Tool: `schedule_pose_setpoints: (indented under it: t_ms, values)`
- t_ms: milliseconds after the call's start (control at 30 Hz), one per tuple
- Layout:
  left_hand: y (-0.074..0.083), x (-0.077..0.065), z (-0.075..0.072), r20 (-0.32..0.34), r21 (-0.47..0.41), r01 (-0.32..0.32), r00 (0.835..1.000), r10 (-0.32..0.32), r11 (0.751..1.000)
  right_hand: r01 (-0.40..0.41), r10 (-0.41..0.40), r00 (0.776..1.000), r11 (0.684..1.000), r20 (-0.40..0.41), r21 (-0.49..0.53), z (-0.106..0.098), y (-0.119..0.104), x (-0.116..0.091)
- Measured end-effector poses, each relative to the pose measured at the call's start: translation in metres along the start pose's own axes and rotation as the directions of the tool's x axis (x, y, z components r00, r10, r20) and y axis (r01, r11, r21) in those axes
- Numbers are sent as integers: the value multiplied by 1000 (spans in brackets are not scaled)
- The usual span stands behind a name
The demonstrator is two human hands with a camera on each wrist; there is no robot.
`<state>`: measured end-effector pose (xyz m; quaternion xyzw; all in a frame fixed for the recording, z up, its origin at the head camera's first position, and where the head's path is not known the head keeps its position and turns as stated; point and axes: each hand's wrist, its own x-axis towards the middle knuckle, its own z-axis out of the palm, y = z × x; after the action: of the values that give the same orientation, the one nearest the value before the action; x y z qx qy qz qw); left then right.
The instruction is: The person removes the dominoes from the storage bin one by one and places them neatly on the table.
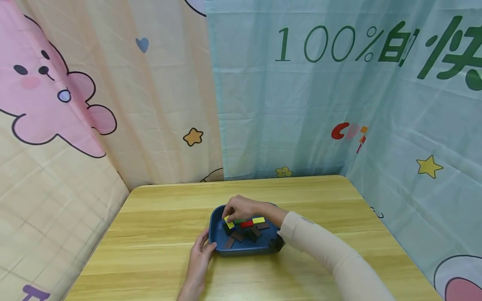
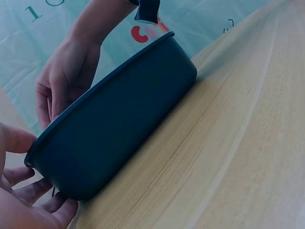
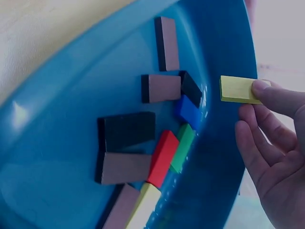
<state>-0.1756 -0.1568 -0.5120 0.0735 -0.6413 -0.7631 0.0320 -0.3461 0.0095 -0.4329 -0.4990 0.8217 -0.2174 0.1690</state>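
Observation:
A blue plastic basin (image 1: 241, 252) stands on the wooden table. At its left end my left hand (image 1: 199, 255) holds it, with the thumb at the rim and the other fingers against the outer wall, as the left wrist view shows. Above the basin's left part, my right hand (image 3: 281, 129) pinches a yellow block (image 3: 236, 89) between thumb and fingers. Inside the basin lie a red block (image 3: 163, 157), a green block (image 3: 182, 149), a blue block (image 3: 188, 112), a second yellow block (image 3: 144, 205) and several dark brown or black blocks (image 3: 127, 168).
The light wooden table (image 1: 158, 225) reaches out on every side of the basin. Patterned curtains (image 1: 278, 104) hang behind it and at both sides. A dark band (image 2: 147, 11) sits around the right wrist, over the basin's right end.

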Motion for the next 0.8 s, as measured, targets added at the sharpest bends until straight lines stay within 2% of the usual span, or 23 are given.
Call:
schedule_pose_setpoints:
  t_ms: [300, 433, 800]
  values:
    - [0, 2, 0, -5, 9, 33, 999, -33, 999, 5, -4, 1000, 1000, 22, -25, -19, 2, -13]
    - [0, 1, 1, -7, 20, 28, 1000, -28, 999, -4, 5, 1000, 1000, 16, -30, -28, 5, -20]
    - [0, 2, 0, -22, 12, 37, 999, -37, 999, -33, 33, 999, 999, 31, 14, -50, 12, -45]
